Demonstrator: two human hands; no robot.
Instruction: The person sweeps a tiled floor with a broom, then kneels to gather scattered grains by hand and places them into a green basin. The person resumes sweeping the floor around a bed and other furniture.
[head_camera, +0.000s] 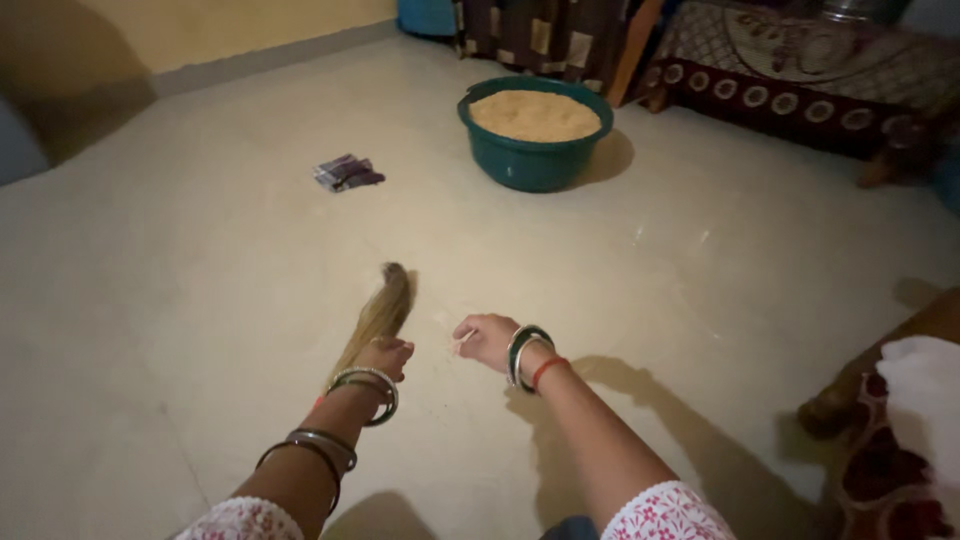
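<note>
Left hand fingers grip 1 broom; right hand fingers pinch 1 thin stick, near 1 green tub.

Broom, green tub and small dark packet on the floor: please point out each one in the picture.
Broom (385, 310): head view, on the middle of the bristles, above the left hand (385, 357).
Green tub (530, 165): head view, on its front outer wall.
Small dark packet (346, 172): head view, on its middle.

Both arms end in white sleeves with a pink flower print, the left hand wearing metal bangles at the wrist and more up the forearm, the right hand green-and-silver bangles plus a red thread.
</note>
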